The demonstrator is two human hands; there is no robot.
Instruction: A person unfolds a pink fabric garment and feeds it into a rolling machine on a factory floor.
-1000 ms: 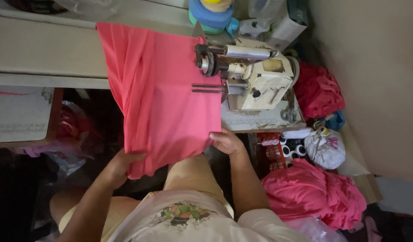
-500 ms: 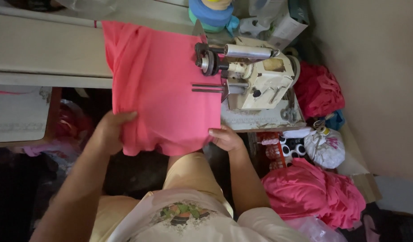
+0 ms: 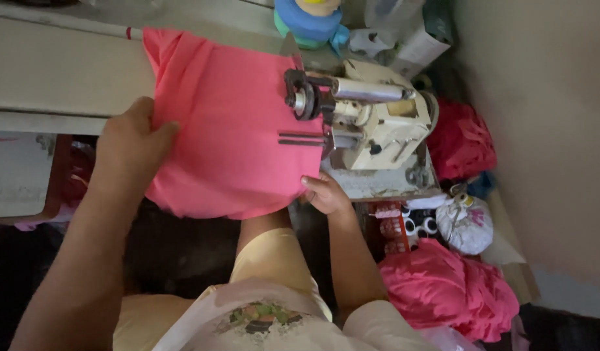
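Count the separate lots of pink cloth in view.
3. One piece lies on the table at the sewing machine, under both hands; one heap sits right of the machine; one heap is on the floor. More may be hidden.
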